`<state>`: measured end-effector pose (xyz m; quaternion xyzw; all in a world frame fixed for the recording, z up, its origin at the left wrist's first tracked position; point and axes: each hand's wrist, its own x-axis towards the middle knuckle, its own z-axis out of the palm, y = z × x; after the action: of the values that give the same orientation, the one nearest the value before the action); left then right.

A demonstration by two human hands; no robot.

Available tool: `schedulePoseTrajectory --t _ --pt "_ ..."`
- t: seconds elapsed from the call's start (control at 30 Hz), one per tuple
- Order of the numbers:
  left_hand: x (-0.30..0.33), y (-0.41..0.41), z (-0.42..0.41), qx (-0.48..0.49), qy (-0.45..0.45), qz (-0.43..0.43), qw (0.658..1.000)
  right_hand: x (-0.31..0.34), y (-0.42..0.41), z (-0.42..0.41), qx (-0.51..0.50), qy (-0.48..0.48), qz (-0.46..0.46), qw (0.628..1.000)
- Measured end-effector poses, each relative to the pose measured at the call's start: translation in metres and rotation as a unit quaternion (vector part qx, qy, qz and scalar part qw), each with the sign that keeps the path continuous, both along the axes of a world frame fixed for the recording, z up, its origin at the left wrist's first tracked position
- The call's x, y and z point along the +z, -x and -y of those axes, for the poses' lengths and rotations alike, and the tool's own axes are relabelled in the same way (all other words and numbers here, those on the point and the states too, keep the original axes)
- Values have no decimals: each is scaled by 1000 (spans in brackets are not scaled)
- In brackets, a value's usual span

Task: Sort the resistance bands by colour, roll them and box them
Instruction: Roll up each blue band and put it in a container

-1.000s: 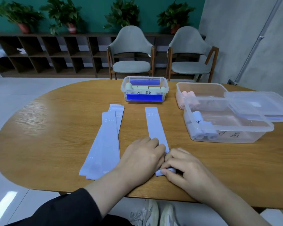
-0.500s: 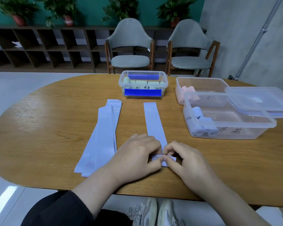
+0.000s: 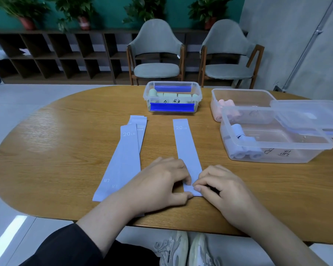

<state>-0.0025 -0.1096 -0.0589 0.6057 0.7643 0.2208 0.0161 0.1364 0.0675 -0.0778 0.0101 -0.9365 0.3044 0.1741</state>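
Note:
A pale blue resistance band [image 3: 185, 143] marked 20 LB lies flat, running away from me on the wooden table [image 3: 65, 150]. My left hand [image 3: 161, 183] and my right hand [image 3: 223, 187] pinch its near end, which is folded over into the start of a roll. A stack of more pale blue bands [image 3: 125, 156] lies flat to the left, partly under my left wrist. A clear box [image 3: 277, 150] at the right holds several rolled pale blue bands [image 3: 244, 144].
Behind it a second clear box [image 3: 242, 100] holds pink rolls [image 3: 227, 104], with a lid [image 3: 311, 116] resting across both. A small box [image 3: 172, 96] with blue clips and green rolls stands at the back centre. Two chairs stand beyond the table.
The near end of the band has been turned over further between my fingertips. The camera has tilted slightly, and both hands stay at the band's near end.

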Motion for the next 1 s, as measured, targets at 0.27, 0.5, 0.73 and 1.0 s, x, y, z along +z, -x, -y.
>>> schedulePoseTrajectory --t 0.27,0.5,0.73,1.0 --pt "-8 -5 8 0 -30 -16 999 0 -4 -1 51 -29 -4 998" --pt "-7 -5 8 -10 -36 -6 999 1 -2 -2 33 -12 0 999" --pt "-7 -5 4 16 -31 15 999 -2 2 -1 23 -15 -32 999" --pt "-9 -4 5 22 -42 3 999 -6 0 -2 7 -22 -38 999"
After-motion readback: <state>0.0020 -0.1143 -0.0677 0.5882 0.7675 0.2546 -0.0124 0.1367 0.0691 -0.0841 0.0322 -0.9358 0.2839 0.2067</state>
